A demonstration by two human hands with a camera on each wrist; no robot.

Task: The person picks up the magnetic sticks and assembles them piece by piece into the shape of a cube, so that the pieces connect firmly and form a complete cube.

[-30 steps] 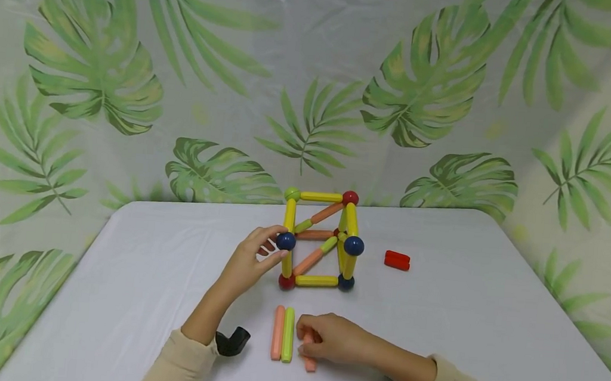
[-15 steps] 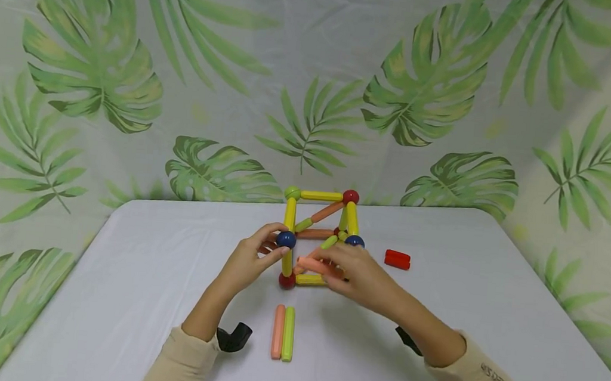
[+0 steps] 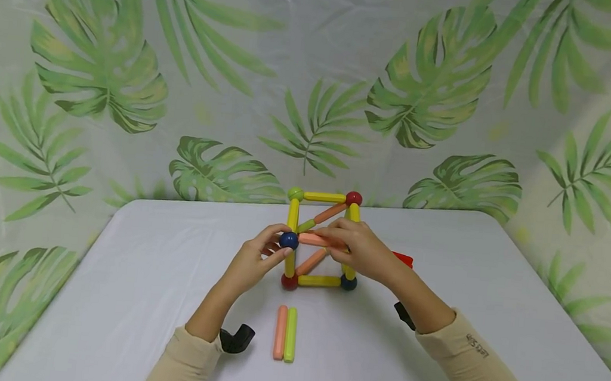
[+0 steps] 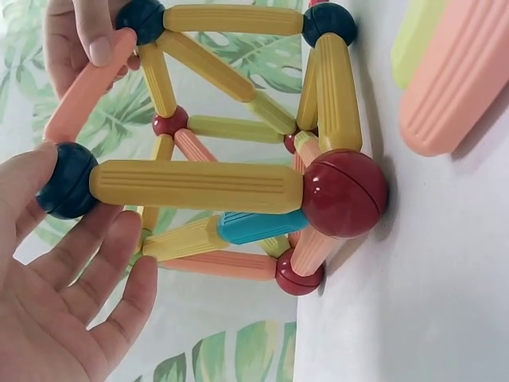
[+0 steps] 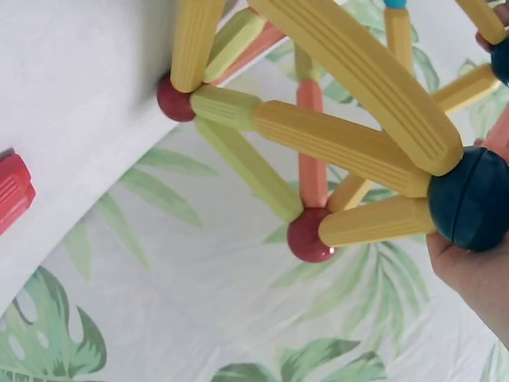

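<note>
A frame of yellow, pink and green rods [image 3: 320, 281] joined by coloured balls stands on the table. My left hand [image 3: 248, 264] holds the dark blue ball [image 3: 289, 240] at the frame's front upper left corner between thumb and fingers. Level with that ball, a pink rod [image 4: 89, 87] reaches across to the other upper blue ball [image 4: 141, 20]. My right hand [image 3: 360, 248] pinches this rod near its right end and covers the right ball in the head view. In the left wrist view both rod ends appear to touch the balls.
One pink rod [image 3: 280, 332] and one green rod [image 3: 291, 335] lie side by side on the white table [image 3: 141, 297] in front of the frame. Red rods [image 3: 403, 259] lie right of it, partly behind my right forearm. A leaf-patterned cloth [image 3: 227, 88] hangs behind.
My right hand has picked up the pink rod from the table and carried it up to the frame's upper front, between the blue balls. My left hand has stayed on its ball.
</note>
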